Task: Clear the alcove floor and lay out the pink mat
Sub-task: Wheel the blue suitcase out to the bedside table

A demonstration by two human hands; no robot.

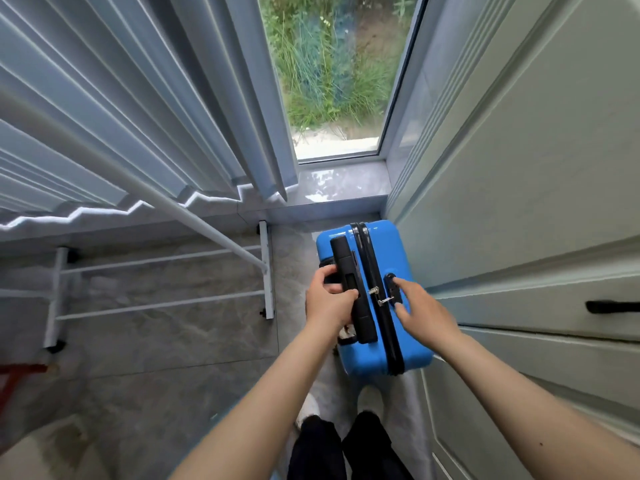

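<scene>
Left hand (327,301) grips black handle (349,289) of blue suitcase (375,341); right hand (420,311) open, fingertips on lock at 3 o'clock; suitcase long axis 12–6.

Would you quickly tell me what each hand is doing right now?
Left hand: grips the black handle of the blue suitcase.
Right hand: open, fingers spread over the suitcase top.

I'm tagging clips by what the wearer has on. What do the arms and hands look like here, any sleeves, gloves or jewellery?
Both forearms are bare up to the frame's lower edge: no sleeves show. The left hand and right hand wear no gloves, rings, watch or bracelets that I can see. Below are dark trousers and a white shoe.
</scene>
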